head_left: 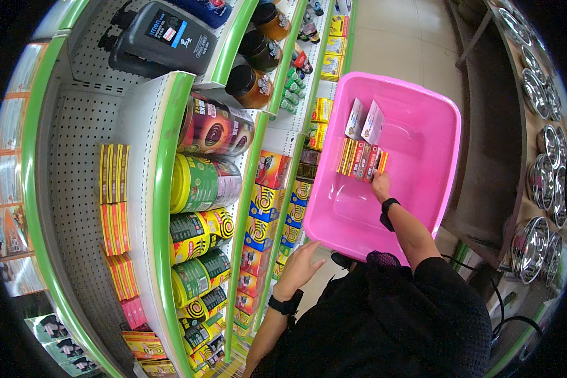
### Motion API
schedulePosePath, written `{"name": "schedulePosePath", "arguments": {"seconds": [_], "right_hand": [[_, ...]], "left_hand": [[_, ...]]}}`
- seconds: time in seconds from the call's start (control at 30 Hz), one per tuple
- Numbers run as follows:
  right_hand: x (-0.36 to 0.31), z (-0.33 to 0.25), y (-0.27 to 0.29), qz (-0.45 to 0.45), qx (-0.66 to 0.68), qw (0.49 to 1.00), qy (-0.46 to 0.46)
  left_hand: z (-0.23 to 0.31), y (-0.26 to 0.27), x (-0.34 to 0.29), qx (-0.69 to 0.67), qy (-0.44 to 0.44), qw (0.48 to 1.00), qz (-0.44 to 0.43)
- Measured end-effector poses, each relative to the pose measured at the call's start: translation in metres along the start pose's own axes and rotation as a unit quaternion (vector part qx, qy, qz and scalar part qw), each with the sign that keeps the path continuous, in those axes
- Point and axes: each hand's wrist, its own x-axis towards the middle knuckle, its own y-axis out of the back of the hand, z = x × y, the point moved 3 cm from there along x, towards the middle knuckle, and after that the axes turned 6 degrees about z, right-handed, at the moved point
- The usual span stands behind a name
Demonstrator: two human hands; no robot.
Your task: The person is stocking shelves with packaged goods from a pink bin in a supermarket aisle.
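A large pink plastic tub (416,167) is in front of me. My right hand (380,186) reaches down into it, fingers closed on a thin yellow-and-red box (382,162) at the right end of a row. Several similar small boxes (357,159) stand side by side in that row, to the left of the hand. Just beyond them, two white packets (364,120) lean against each other. Beside the tub's near left corner is my left hand (299,271), empty, with its fingers apart; I cannot tell whether it touches the rim.
Green-edged shelves (164,189) run along my left, holding large canisters (198,183), brown jars (249,85), stacked boxes (258,233) and dark pump bottles (164,38). Shiny metal bowls (529,249) line a shelf on the right. Near it a black cable (485,280) hangs.
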Motion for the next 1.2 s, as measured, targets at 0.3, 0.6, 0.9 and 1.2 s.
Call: {"name": "schedulePosePath", "arguments": {"seconds": [0.3,0.6,0.9,1.2], "right_hand": [[0.029,0.028,-0.01,0.018,-0.097,0.995,0.008],[-0.011,0.056,0.004,0.009,-0.152,0.984,-0.091],[-0.068,0.044,0.028,-0.251,0.016,0.956,-0.149],[-0.188,-0.12,0.03,-0.351,0.017,0.934,0.066]], "left_hand": [[0.006,0.003,-0.008,-0.04,0.021,0.999,0.009],[-0.004,0.02,-0.021,-0.049,0.015,0.994,0.092],[-0.04,0.031,-0.078,-0.071,-0.023,0.983,0.17],[-0.091,0.022,-0.166,-0.161,0.021,0.939,0.303]]}}
